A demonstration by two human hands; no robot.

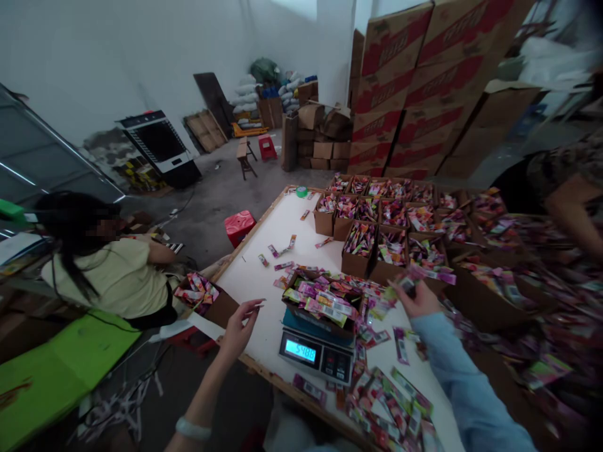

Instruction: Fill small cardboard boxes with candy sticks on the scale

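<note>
Left hand point(240, 325) was held over the worktop's point(249, 267) edge, fingers curled; whether anything was pinched could not be told. Carton point(308, 319) of packets point(330, 307) was seated on the digital scale point(316, 359), the display point(300, 351) turned to the near edge, presumably for easy reading. Purple packets point(411, 281) were clamped in the right hand point(424, 300); beyond, filled cartons point(354, 265) were ranked, likely to save space.

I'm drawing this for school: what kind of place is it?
Probably a packing workshop: there are cardboard cartons full of small packets, a digital scale and tall stacked boxes.
</note>
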